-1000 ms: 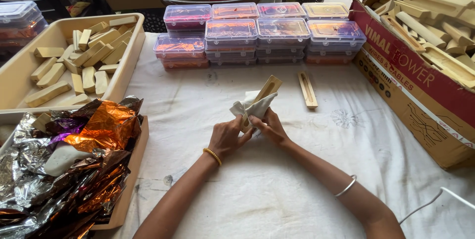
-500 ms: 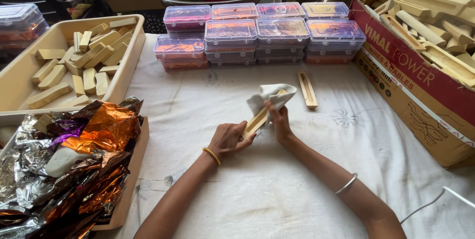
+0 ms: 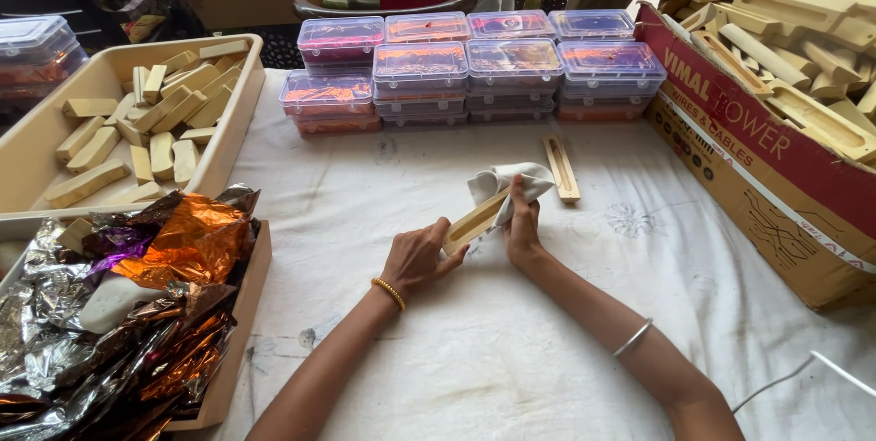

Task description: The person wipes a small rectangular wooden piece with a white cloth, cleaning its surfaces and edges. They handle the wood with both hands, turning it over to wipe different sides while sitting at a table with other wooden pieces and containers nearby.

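Wooden strip [image 3: 474, 219], pinched by the left hand [image 3: 418, 257] while the right hand [image 3: 522, 222] pressed a white cloth [image 3: 511, 181] on it at frame centre, could slip if rubbed hard.

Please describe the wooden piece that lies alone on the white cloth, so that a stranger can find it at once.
Start at the stacked clear plastic boxes at the table's far edge. On the white cloth just before them, right of the right hand, lies the loose wooden strip. Unlike the similar piece being wiped, no hand or rag touches it.

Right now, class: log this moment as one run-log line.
left hand: holds wooden piece | right hand: presses white cloth on it | surface: white-covered table
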